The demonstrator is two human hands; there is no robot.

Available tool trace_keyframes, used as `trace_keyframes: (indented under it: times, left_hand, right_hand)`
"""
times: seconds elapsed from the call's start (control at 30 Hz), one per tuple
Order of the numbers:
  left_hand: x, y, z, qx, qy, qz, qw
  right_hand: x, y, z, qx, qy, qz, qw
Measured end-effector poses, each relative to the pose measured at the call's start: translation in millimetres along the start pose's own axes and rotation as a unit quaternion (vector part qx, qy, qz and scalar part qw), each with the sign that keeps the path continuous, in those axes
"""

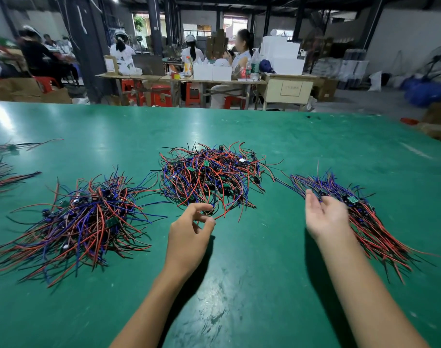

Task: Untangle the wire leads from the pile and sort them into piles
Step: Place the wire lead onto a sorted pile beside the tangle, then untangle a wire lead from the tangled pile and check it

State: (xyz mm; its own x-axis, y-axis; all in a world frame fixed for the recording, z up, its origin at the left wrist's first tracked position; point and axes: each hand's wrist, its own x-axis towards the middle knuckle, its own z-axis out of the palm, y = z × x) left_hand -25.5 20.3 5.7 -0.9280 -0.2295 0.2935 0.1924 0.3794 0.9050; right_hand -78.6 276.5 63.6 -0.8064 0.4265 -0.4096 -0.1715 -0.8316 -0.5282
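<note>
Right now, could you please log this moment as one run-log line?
left hand: pinching red wire lead at tangled middle pile | right hand: open beside combed right pile

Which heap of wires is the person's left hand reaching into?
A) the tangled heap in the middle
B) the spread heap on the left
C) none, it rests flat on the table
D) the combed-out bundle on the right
A: the left hand has its curled fingers at the near edge of the middle heap, while the right hand lies open beside the right bundle.
</note>
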Motion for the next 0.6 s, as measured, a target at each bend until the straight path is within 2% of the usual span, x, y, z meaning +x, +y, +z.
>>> trace_keyframes:
  times: [0.07,0.1,0.13,0.2,0.27,0.33,0.4,0.43,0.47,0.6]
  left_hand:
    - [-0.4,-1.0,1.4,0.004,0.001,-0.001,1.000]
    - [-0.4,-1.7,1.6,0.007,0.002,0.000,1.000]
    - [-0.6,-2.0,1.4,0.009,0.002,0.000,1.000]
    - [0.0,-0.8,1.2,0.003,0.003,-0.002,1.000]
    - [3.2,-0.4,1.8,-0.019,0.007,-0.019,1.000]
    - [6.2,-0.8,1.1,-0.077,0.009,-0.053,0.996]
    - [7.8,-2.6,-1.8,-0.123,0.021,-0.081,0.989]
    - [8.7,-4.7,-3.1,-0.133,0.029,-0.090,0.987]
    - [9.0,-6.3,-4.1,-0.138,0.036,-0.097,0.985]
    - [10.1,-5.8,-5.4,-0.139,0.042,-0.105,0.984]
  right_hand:
    - [-5.6,24.2,7.9,-0.112,-0.015,-0.049,0.992]
    - [-4.4,36.4,12.0,-0.204,-0.031,-0.092,0.974]
    - [-1.2,48.4,16.4,-0.305,-0.055,-0.137,0.941]
    - [12.4,65.7,26.1,-0.496,-0.104,-0.226,0.832]
    - [34.7,71.2,39.9,-0.629,-0.143,-0.275,0.713]
    - [59.7,74.9,51.0,-0.725,-0.184,-0.265,0.608]
    - [78.7,81.0,54.9,-0.804,-0.188,-0.251,0.506]
    - [84.4,84.0,53.3,-0.823,-0.175,-0.252,0.479]
    - [86.7,86.6,49.7,-0.826,-0.162,-0.259,0.473]
    - [76.3,86.6,33.4,-0.770,-0.157,-0.335,0.519]
